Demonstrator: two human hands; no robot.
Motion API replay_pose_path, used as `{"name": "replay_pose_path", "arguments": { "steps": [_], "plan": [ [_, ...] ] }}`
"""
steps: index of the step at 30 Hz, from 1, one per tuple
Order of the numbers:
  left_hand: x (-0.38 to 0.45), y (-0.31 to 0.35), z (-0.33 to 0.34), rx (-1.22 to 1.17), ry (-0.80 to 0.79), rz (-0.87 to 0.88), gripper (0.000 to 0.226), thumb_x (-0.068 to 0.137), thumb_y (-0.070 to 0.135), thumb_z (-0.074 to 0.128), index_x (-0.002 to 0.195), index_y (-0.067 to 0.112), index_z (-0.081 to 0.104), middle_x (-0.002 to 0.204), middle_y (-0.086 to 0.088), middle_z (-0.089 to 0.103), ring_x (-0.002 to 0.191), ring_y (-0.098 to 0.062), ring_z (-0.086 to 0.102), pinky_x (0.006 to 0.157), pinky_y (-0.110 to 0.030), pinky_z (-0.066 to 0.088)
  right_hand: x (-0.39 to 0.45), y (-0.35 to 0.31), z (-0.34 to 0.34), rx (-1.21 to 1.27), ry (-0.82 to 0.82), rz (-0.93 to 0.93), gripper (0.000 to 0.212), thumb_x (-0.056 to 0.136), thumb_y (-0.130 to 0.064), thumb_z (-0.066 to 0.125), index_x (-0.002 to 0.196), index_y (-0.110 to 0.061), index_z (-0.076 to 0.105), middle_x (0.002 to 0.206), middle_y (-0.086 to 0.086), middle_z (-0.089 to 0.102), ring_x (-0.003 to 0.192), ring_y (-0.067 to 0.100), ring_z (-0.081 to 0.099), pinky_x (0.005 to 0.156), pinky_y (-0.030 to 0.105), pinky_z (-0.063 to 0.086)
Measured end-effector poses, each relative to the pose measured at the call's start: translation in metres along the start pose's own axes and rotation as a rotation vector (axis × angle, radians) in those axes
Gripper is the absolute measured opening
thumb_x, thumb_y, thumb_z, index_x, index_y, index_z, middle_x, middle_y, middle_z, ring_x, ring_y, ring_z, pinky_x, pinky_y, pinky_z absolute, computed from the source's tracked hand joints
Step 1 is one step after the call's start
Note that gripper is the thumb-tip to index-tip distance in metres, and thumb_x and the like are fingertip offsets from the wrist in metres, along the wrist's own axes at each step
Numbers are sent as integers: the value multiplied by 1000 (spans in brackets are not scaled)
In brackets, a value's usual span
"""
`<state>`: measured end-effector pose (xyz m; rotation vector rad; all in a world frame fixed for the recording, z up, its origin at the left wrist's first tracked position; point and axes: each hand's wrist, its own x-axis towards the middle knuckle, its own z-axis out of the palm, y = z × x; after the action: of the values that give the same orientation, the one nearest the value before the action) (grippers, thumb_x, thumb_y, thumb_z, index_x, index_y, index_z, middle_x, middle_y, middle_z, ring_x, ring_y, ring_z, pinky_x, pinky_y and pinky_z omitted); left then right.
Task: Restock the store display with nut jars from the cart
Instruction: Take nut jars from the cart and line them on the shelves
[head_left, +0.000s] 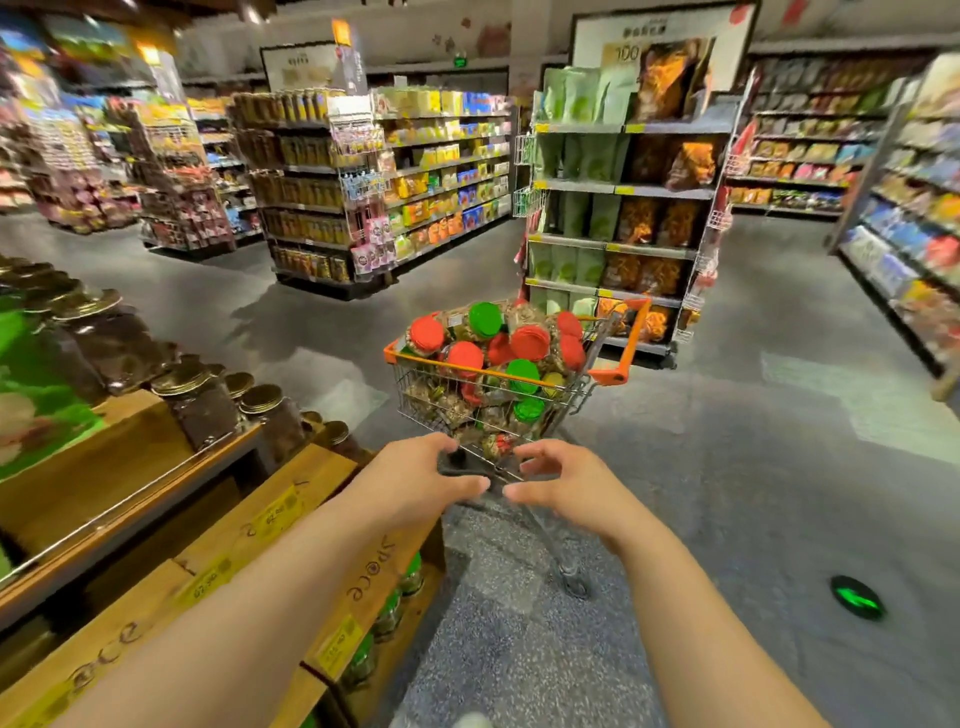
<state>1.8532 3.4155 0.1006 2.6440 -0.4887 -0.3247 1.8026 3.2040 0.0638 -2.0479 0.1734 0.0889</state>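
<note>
A person's left hand (415, 480) and right hand (563, 480) curl at the near handle of a wire shopping cart (498, 384), the left grip around the dark bar, the right's contact unclear. Nut jars (485, 343) with red and green lids heap the cart, beside a wooden display (218, 519) of gold-lidded jars (200, 402).
</note>
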Motion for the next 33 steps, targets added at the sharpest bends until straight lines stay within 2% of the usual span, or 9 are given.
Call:
{"name": "replay_pose_path", "arguments": {
  "steps": [4, 6, 9, 12, 15, 19, 25, 28, 33],
  "plan": [
    [65, 8, -6, -29, -20, 46, 78, 86, 68, 65, 151, 29, 44, 151, -1, 52, 121, -19, 61, 96, -32, 50, 52, 11, -29, -31, 58, 17, 59, 79, -35, 87, 132, -32, 61, 119, -8, 65, 114, 11, 62, 98, 39, 53],
    [101, 10, -9, -42, -12, 70, 80, 86, 69, 65, 151, 29, 44, 153, 0, 50, 123, -17, 59, 95, -31, 49, 80, 13, -44, -19, 62, 40, 61, 79, -33, 87, 134, -33, 60, 123, -5, 65, 116, 11, 61, 88, 34, 54],
    [164, 11, -17, -73, -1, 103, 80, 85, 67, 67, 150, 28, 45, 149, 1, 53, 129, -19, 55, 97, -32, 48, 133, 13, -65, 30, 75, 69, 64, 80, -28, 86, 137, -31, 57, 128, 0, 63, 117, 13, 61, 69, 22, 46],
    [225, 12, -32, -107, 9, 127, 78, 85, 63, 71, 150, 27, 46, 144, 0, 57, 128, -18, 56, 94, -27, 45, 187, 8, -85, 57, 98, 84, 66, 80, -27, 87, 138, -31, 55, 129, 3, 62, 114, 14, 62, 65, 21, 44],
    [284, 13, -48, -76, 21, 164, 78, 85, 62, 72, 150, 27, 46, 147, -1, 56, 131, -20, 54, 102, -32, 47, 238, 2, -102, 57, 133, 85, 67, 80, -24, 87, 139, -31, 54, 128, 4, 63, 110, 13, 62, 64, 18, 43],
    [353, 17, -57, -17, -10, 188, 80, 86, 63, 70, 152, 28, 42, 151, -4, 52, 131, -23, 55, 103, -34, 48, 297, 8, -117, 62, 185, 97, 70, 79, -26, 88, 139, -35, 53, 129, 2, 61, 111, 18, 63, 74, 27, 48],
    [431, 21, -52, 21, -86, 183, 83, 87, 58, 72, 155, 29, 36, 154, -5, 49, 113, -25, 66, 96, -37, 53, 359, 30, -143, 111, 204, 164, 76, 82, -18, 85, 146, -32, 48, 141, 9, 55, 122, 23, 58, 89, 32, 49],
    [475, 18, -45, -4, -103, 168, 86, 86, 57, 73, 157, 29, 33, 153, -6, 50, 122, -26, 62, 97, -36, 52, 400, 44, -156, 94, 195, 180, 76, 83, -17, 84, 147, -31, 46, 144, 9, 54, 121, 22, 57, 84, 29, 47],
    [549, 12, -22, -41, -161, 128, 95, 83, 53, 79, 159, 27, 28, 156, -7, 46, 138, -27, 49, 107, -35, 45, 481, 73, -180, 59, 147, 210, 81, 83, -18, 85, 150, -30, 42, 148, 15, 51, 131, 27, 53, 96, 35, 48]
  ]
}}
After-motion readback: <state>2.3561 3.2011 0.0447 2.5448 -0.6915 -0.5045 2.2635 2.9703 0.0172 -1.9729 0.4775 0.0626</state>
